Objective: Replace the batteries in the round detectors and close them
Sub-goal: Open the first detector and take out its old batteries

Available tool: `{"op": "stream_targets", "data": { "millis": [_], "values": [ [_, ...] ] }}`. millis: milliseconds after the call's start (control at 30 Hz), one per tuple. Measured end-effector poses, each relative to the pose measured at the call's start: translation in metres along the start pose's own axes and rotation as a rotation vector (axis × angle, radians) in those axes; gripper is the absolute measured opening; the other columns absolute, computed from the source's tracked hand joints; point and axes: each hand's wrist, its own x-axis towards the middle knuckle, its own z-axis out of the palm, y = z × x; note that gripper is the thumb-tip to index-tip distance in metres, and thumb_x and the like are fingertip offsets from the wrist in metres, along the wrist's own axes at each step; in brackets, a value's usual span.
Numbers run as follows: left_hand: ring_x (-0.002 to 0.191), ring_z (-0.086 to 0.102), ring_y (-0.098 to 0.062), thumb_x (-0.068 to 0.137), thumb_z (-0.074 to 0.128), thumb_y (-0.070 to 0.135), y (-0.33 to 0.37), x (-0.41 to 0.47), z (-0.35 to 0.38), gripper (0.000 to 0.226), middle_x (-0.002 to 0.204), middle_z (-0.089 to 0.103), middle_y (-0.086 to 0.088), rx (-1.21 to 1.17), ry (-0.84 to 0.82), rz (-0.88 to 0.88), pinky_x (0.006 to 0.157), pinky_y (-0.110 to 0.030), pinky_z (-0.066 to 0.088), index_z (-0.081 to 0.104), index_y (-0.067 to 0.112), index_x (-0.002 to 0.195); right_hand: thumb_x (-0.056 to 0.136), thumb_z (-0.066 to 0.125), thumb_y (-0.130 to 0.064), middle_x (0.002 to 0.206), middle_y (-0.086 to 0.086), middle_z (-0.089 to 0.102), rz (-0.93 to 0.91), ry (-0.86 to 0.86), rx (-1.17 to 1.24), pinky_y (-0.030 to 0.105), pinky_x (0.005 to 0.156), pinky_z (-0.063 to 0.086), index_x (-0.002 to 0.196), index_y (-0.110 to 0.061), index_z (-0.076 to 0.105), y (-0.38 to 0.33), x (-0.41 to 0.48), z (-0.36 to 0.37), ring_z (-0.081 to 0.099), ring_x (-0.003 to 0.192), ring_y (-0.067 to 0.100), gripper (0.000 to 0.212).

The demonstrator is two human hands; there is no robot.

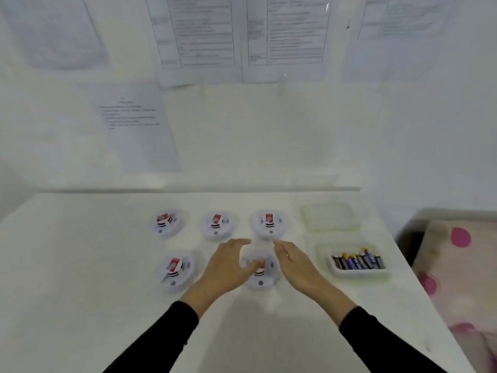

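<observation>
Several round white detectors lie on the white table, each with a red label. Three form the back row: left, middle, right. A fourth detector lies at the front left. Both hands are over the front right detector. My left hand curls round a blurred white cover piece just above that detector, thumb near the red label. My right hand reaches in from the right with straight fingers, fingertips at the piece's edge. Motion blur hides the exact grip.
A white tub of purple and black batteries stands right of my hands. Behind it lies a clear shallow container. A pink-dotted cloth lies beyond the table's right edge. Printed sheets hang on the wall behind.
</observation>
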Motion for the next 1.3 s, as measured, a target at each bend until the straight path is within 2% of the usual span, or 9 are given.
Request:
{"op": "stream_targets", "data": {
  "millis": [67,267,367,500,633,733,833,967,1300],
  "values": [
    [0.124,0.051,-0.018,0.063,0.044,0.079,0.002,-0.004,0.016,0.078,0.123,0.06,0.007,0.075,0.037,-0.017,0.093,-0.024,0.032,0.059,0.026,0.118,0.106,0.028,-0.029,0.101,-0.003,0.065,0.026,0.029,0.066,0.007,0.07,0.038,0.103,-0.011,0.064,0.012,-0.004,0.004,0.06,0.1,0.016,0.04],
    [0.128,0.042,-0.013,0.043,0.056,0.098,-0.017,0.007,0.061,0.114,0.136,0.05,0.012,-0.066,0.11,-0.185,0.105,-0.028,0.031,0.046,0.03,0.134,0.1,0.021,-0.055,0.13,0.0,0.059,0.261,0.05,0.282,0.03,0.104,0.038,0.125,-0.025,0.057,0.042,0.004,0.017,0.055,0.12,0.016,0.053],
    [0.136,0.034,-0.017,0.045,0.062,0.09,-0.007,0.008,0.066,0.128,0.148,0.038,0.009,-0.064,0.107,-0.194,0.104,-0.022,0.021,0.033,0.02,0.149,0.102,0.017,-0.052,0.129,-0.002,0.059,0.308,0.046,0.402,0.022,0.088,0.042,0.136,-0.026,0.049,0.044,0.009,0.016,0.056,0.118,0.017,0.053],
    [0.132,0.036,-0.024,0.055,0.065,0.079,-0.005,0.011,0.07,0.118,0.148,0.036,0.0,0.019,0.087,-0.193,0.105,-0.028,0.026,0.027,0.024,0.152,0.105,0.023,-0.041,0.12,-0.001,0.063,0.258,0.056,0.498,0.025,0.09,0.046,0.133,-0.023,0.052,0.044,0.005,0.009,0.061,0.108,0.016,0.044],
    [0.121,0.05,-0.01,0.076,0.08,0.045,0.008,0.012,0.048,0.08,0.138,0.043,0.006,-0.448,-0.007,-0.17,0.101,-0.027,0.044,0.033,0.044,0.141,0.102,0.044,-0.027,0.118,-0.002,0.066,0.064,0.109,0.572,0.03,0.094,0.051,0.119,-0.028,0.061,0.04,-0.003,-0.002,0.066,0.104,0.018,0.023],
    [0.125,0.057,-0.025,0.082,0.069,0.037,0.016,0.012,0.034,0.065,0.144,0.053,-0.01,-1.141,-0.165,-0.144,0.1,-0.04,0.052,0.046,0.027,0.142,0.095,0.058,-0.03,0.119,-0.014,0.06,-0.1,0.153,0.396,0.017,0.091,0.045,0.119,-0.035,0.06,0.028,-0.007,-0.011,0.057,0.106,0.0,0.024],
    [0.137,0.044,-0.039,0.085,0.064,0.044,0.025,0.011,0.029,0.072,0.148,0.045,-0.027,-1.682,-0.239,-0.184,0.117,-0.051,0.028,0.048,0.005,0.144,0.082,0.068,-0.048,0.126,-0.02,0.042,-0.214,0.125,0.212,0.008,0.098,0.035,0.126,-0.039,0.056,0.022,-0.007,-0.012,0.042,0.119,-0.004,0.046],
    [0.131,0.051,-0.037,0.093,0.043,0.067,0.041,0.018,0.031,0.074,0.139,0.056,-0.024,-1.794,-0.161,-0.244,0.12,-0.05,0.025,0.065,0.007,0.129,0.07,0.069,-0.062,0.126,-0.022,0.031,-0.315,0.2,0.013,0.011,0.1,0.031,0.127,-0.042,0.053,0.017,-0.001,-0.01,0.03,0.126,-0.001,0.063],
    [0.104,0.07,-0.028,0.098,0.035,0.057,0.04,0.033,0.031,0.061,0.119,0.07,-0.015,-1.783,-0.158,-0.271,0.094,-0.044,0.054,0.079,0.015,0.105,0.067,0.055,-0.061,0.122,-0.02,0.036,-0.468,0.066,-0.345,0.022,0.101,0.017,0.136,-0.036,0.046,0.001,0.024,-0.037,0.028,0.117,0.0,0.074]
  ]
}}
